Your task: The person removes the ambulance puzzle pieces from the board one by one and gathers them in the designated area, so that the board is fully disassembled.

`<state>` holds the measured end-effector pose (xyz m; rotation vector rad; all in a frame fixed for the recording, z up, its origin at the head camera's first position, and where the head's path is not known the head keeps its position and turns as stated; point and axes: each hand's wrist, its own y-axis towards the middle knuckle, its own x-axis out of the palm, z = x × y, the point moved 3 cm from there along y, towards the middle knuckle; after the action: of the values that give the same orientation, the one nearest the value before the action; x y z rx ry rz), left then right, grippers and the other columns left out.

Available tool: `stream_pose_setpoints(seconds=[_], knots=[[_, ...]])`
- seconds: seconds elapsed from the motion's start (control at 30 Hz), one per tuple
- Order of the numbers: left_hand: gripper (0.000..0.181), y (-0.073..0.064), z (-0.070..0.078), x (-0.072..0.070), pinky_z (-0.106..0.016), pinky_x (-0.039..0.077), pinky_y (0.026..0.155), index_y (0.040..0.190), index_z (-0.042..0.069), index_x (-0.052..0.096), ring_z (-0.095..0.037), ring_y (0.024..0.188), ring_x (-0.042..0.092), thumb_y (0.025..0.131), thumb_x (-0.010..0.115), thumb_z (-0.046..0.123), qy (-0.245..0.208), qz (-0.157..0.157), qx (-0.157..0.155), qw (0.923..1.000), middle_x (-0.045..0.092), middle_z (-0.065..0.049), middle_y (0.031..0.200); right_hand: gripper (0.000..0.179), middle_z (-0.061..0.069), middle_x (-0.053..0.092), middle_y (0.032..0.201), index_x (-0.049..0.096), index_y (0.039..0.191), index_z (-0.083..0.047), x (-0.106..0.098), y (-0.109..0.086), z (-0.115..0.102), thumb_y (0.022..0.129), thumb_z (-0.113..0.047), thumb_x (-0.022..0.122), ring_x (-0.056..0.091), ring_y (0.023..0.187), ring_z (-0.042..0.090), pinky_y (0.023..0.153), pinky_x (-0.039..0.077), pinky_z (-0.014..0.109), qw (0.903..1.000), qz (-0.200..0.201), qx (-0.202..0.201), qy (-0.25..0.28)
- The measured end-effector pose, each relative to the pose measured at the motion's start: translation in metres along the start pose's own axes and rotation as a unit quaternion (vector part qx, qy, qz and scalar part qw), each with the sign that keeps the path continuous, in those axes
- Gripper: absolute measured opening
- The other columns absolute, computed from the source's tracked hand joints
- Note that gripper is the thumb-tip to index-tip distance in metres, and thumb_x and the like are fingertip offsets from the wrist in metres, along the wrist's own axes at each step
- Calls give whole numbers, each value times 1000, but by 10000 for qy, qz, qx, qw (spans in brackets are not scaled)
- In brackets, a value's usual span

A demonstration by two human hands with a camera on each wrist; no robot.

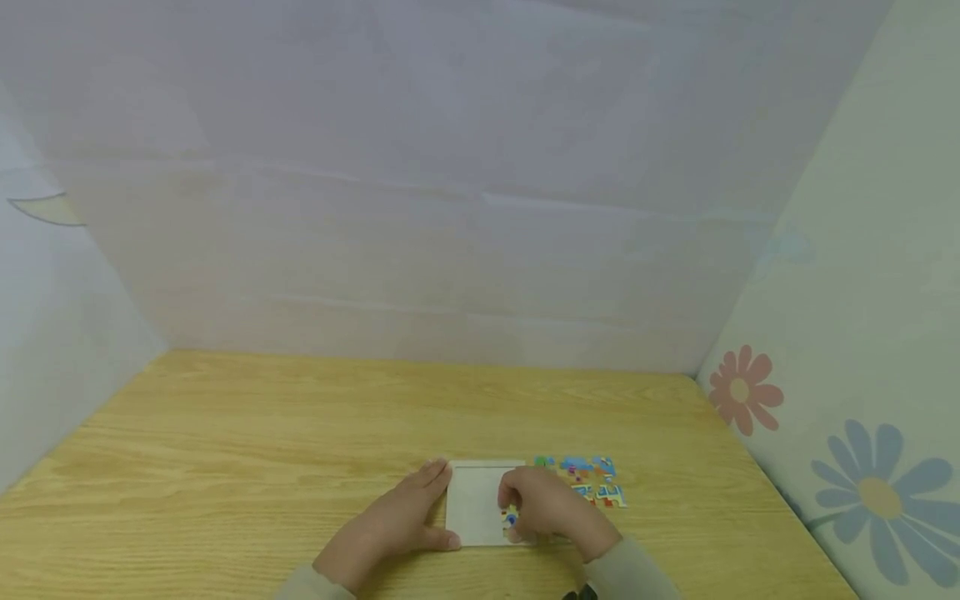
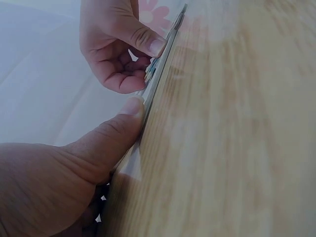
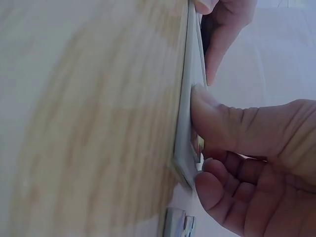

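A shallow white puzzle tray [image 1: 474, 505] lies flat on the table. My left hand [image 1: 405, 510] rests along its left side with fingers fairly straight, the fingertips at the far corner. In the left wrist view the left thumb [image 2: 111, 136] presses the tray's near edge. My right hand [image 1: 546, 502] is over the tray's right part, index finger and thumb bent round a colourful jigsaw piece [image 1: 511, 518] low over the tray's near right area. In the right wrist view the right thumb [image 3: 217, 118] lies at the tray's edge; the curled fingers hide most of the piece.
Several colourful jigsaw pieces [image 1: 600, 483] lie on the table just right of the tray, partly hidden by my right hand. The wooden table [image 1: 262, 433] ends at a pale back wall [image 1: 450, 250] and a flower-patterned side wall [image 1: 832, 375].
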<state>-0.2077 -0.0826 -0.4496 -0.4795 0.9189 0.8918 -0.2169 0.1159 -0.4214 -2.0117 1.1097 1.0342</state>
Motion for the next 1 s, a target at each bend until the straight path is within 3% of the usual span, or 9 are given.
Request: stream_pose_setpoints(seconds=[0.23,0.5,0.7,0.87,1.0], knots=[[93,0,0,-2,-54,26,109,139,-6,34,-39,137,24,74,69,51,90,42,19,9999,27,-22,148,26,-2,49,75,59,74,-12,-4,-2,-9,64,0,81,42,64,10,54,40,21,9998,-139,119,-88],[94,0,1,-2,-54,25,109,139,-7,33,-39,137,23,74,69,51,47,34,47,10000,26,-23,149,28,-4,46,75,56,72,-14,-2,-4,-9,64,-1,80,41,65,10,54,39,21,9996,9,148,-225],[94,0,0,-3,-54,24,109,140,-6,32,-39,138,21,75,69,50,-95,-3,10,10000,24,-22,149,28,-6,49,68,55,73,-15,2,-6,-6,65,0,78,41,56,8,47,39,20,9998,130,119,-15],[93,0,-1,-1,-55,24,109,140,-6,32,-40,138,21,75,69,50,-154,-29,3,9999,24,-23,149,29,-6,46,67,55,74,-16,4,-7,-1,64,1,77,40,59,8,49,38,20,9998,144,27,152],[94,0,-2,1,-56,23,109,140,-6,32,-40,138,20,75,69,50,-175,-11,8,9998,24,-22,149,29,-7,43,64,56,77,-19,8,-9,10,66,-1,76,39,57,6,48,36,19,9981,241,-105,563]])
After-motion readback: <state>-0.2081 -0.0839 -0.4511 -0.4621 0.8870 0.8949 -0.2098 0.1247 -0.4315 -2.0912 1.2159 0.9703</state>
